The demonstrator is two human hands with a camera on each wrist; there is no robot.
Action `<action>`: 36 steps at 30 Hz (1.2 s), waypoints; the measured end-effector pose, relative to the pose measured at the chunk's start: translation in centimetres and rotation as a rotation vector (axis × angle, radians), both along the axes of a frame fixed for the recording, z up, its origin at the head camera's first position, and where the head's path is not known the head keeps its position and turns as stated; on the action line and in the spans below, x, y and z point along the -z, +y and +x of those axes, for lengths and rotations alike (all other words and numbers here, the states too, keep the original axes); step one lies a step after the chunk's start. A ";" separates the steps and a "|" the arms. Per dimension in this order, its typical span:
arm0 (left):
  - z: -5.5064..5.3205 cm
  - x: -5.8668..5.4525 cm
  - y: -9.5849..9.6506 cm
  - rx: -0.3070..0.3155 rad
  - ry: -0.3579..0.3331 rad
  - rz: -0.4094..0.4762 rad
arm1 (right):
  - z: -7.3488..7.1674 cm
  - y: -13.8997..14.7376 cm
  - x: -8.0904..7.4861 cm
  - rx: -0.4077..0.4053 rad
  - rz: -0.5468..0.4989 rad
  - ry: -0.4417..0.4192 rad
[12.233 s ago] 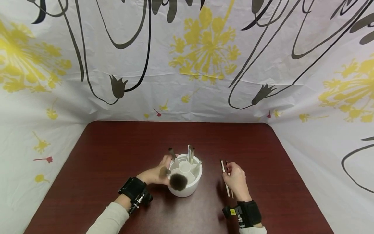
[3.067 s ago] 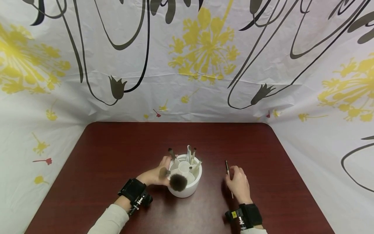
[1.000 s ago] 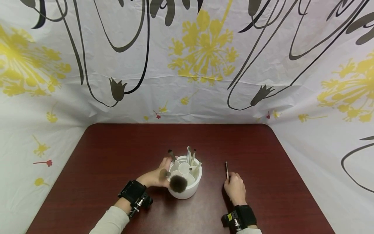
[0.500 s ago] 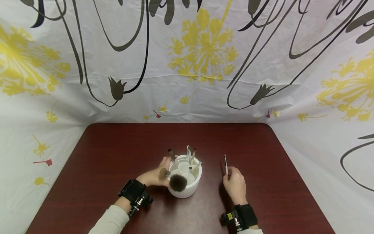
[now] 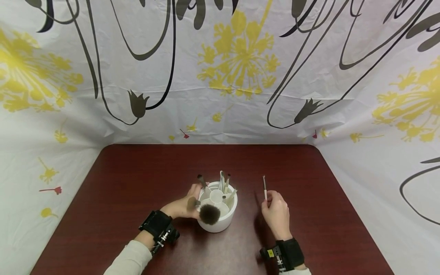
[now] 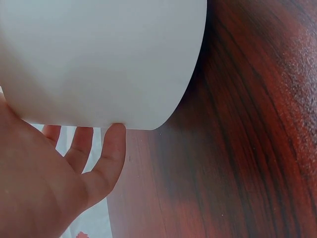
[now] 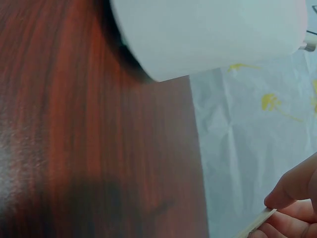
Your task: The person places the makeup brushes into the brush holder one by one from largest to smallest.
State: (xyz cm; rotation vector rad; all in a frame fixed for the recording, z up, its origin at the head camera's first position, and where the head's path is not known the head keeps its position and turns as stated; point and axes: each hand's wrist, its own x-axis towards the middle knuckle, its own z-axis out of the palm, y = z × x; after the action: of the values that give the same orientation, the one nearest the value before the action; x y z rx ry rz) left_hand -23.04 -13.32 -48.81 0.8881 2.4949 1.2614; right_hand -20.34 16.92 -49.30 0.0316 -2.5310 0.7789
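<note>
A round white brush holder (image 5: 220, 224) with inner compartments stands mid-table; its side wall (image 6: 104, 64) fills the top of the left wrist view. My left hand (image 5: 182, 207) grips it from the left, fingertips against the wall. Makeup brushes stick out of it, including a big fluffy dark one (image 5: 209, 214) at the front. To its right, my right hand (image 5: 277, 217) pinches a slim makeup brush (image 5: 264, 186) between thumb and fingers, its dark end pointing away. In the right wrist view, the thumb and fingers (image 7: 282, 193) hold the pale handle (image 7: 258, 221).
The dark red wooden table (image 5: 144, 168) has rounded far corners. A white curtain (image 5: 220, 76) with yellow and grey flower prints hangs behind it and along both sides.
Earlier, two brushes lay by my right hand; one left the table, and an extra tip shows in the holder. The last brush is now lifted and moved forward. The left hand stays put.
</note>
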 end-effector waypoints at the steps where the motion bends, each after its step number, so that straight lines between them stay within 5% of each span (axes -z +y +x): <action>1: 0.0 0.0 0.0 -0.001 0.002 0.000 | 0.0 -0.1 -0.2 -0.003 0.001 0.009; 23: -0.1 0.3 0.0 -0.018 -0.033 -0.013 | 0.9 -1.4 -3.6 -0.100 -0.008 0.230; 36: -0.2 0.4 0.0 -0.014 -0.023 -0.011 | 1.4 -2.2 -4.8 -0.145 -0.069 0.276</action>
State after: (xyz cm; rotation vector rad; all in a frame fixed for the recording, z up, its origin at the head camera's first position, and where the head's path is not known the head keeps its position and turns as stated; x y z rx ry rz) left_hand -23.25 -13.35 -49.18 0.8502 2.4925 1.2540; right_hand -18.97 14.68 -44.45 0.2828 -2.2576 0.8540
